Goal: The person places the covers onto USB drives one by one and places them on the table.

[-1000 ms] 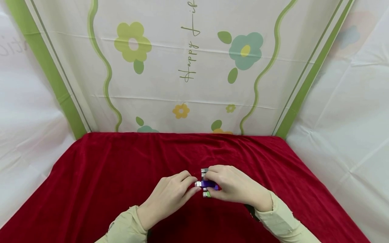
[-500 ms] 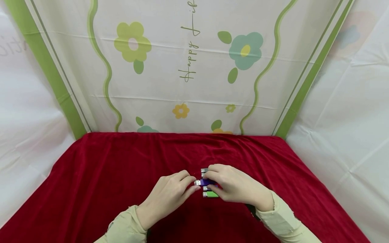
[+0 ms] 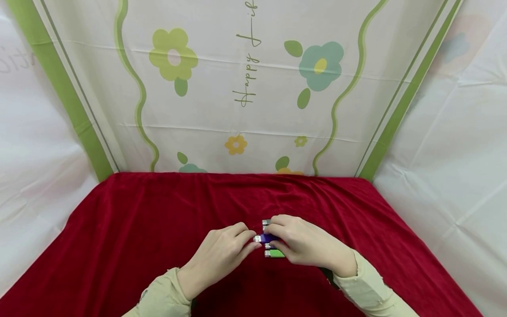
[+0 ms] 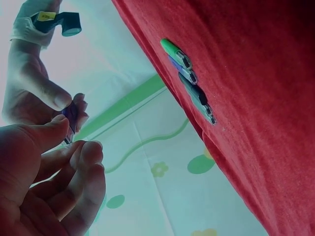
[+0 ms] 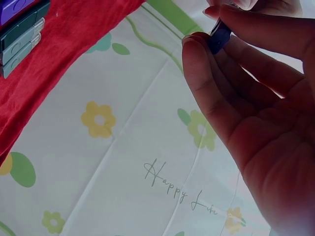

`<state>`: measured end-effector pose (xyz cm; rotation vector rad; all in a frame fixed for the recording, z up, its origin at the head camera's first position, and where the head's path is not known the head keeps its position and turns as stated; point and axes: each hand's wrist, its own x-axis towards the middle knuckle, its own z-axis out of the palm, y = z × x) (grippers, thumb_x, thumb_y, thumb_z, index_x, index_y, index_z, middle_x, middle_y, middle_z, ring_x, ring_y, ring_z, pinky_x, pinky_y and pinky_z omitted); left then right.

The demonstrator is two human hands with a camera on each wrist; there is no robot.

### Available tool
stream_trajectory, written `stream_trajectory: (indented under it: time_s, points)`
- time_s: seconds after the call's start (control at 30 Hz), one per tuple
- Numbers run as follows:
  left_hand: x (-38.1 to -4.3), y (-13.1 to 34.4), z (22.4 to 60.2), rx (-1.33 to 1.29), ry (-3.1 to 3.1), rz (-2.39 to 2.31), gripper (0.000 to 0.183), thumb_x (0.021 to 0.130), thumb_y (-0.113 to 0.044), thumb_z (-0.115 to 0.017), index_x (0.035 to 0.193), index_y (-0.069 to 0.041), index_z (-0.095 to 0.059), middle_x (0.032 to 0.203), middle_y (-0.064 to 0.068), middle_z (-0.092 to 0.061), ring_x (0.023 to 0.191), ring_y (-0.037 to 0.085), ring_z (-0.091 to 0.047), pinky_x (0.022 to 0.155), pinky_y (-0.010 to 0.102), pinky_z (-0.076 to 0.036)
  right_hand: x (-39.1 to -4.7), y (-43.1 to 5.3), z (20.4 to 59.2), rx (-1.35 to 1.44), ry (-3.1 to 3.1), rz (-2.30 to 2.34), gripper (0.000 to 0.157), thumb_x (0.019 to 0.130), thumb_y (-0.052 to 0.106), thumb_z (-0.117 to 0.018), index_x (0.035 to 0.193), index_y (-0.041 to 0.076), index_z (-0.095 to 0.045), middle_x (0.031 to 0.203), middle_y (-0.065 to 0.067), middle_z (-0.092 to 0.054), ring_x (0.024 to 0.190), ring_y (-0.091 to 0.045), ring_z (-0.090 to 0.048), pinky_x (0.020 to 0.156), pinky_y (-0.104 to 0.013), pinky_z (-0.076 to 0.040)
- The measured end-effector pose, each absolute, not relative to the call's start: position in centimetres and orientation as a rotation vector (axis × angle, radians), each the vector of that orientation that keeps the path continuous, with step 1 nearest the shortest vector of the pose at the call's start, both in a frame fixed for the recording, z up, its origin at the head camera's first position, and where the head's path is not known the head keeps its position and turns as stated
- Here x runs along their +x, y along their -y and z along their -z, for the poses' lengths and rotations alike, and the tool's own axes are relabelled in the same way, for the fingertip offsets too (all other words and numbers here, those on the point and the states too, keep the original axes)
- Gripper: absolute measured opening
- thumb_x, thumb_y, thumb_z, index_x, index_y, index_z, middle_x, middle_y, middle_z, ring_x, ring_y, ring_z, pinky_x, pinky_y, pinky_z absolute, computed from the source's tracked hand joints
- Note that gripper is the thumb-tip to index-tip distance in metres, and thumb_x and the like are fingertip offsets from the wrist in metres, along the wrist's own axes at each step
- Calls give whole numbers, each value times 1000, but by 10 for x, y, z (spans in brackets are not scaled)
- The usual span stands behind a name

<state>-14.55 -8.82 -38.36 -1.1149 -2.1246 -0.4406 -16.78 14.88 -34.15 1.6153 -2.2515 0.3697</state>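
Between my two hands, above the red cloth, is a dark purple-blue USB flash drive (image 3: 266,238) with its metal plug pointing left. My right hand (image 3: 305,242) pinches its body between thumb and fingertips; the right wrist view shows the drive (image 5: 220,39) there. The thumb and index finger of my left hand (image 3: 219,247) pinch the plug end. In the left wrist view something clear shows at that end of the drive (image 4: 72,114), possibly a cap. On the cloth, partly under my right hand, lie several more drives in a row, a green drive (image 3: 275,253) nearest me.
Red velvet cloth (image 3: 158,220) covers the table. In the right wrist view the row includes a purple drive (image 5: 11,10), a dark drive (image 5: 22,30) and a grey drive (image 5: 20,51). A white flowered curtain (image 3: 214,110) stands behind the table, with white sheets at both sides.
The pinched drive has shifted slightly up and left in the head view. My right thumb has moved, so more of the green drive shows. Over the last half second, hardly anything differs.
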Motion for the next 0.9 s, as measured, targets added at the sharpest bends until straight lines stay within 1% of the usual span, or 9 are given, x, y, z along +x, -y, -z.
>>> stream_trajectory:
  time_s: [0.27, 0.5, 0.67, 0.77, 0.9]
  points:
    - [-145, 88, 383, -1133, 2111, 439, 18, 84, -20, -80, 94, -8, -71, 83, -3, -59, 59, 4, -49, 51, 12, -41, -167, -149, 341, 1630, 2250, -400, 25, 80, -5, -74, 100, 4, -63, 95, 1, -57, 82, -6, -52, 76, -14, -45]
    - [-145, 88, 383, -1136, 2101, 424, 18, 84, -19, -80, 94, -7, -71, 84, -2, -59, 59, 5, -50, 51, 13, -43, -166, -146, 342, 1631, 2225, -415, 24, 80, -6, -73, 99, 5, -63, 94, 1, -56, 81, -6, -52, 75, -14, -45]
    - [-145, 87, 383, -1143, 2120, 416, 16, 88, -20, -77, 95, -7, -71, 84, -2, -59, 60, 5, -50, 51, 15, -44, -165, -145, 342, 1630, 2212, -433, 25, 79, -7, -74, 97, 6, -62, 92, 2, -55, 79, -6, -51, 73, -13, -44]
    - [-145, 88, 382, -1148, 2130, 413, 15, 89, -20, -75, 95, -6, -71, 84, -1, -59, 60, 5, -51, 51, 16, -44, -165, -144, 342, 1622, 2216, -432, 22, 80, -6, -72, 95, 6, -62, 90, 2, -54, 78, -6, -49, 72, -13, -44]
    - [-145, 87, 382, -1154, 2105, 413, 16, 88, -19, -77, 95, -6, -71, 85, -1, -59, 60, 5, -51, 51, 15, -44, -163, -144, 342, 1608, 2229, -425, 16, 84, -4, -69, 93, 6, -62, 89, 2, -52, 78, -6, -48, 71, -13, -43]
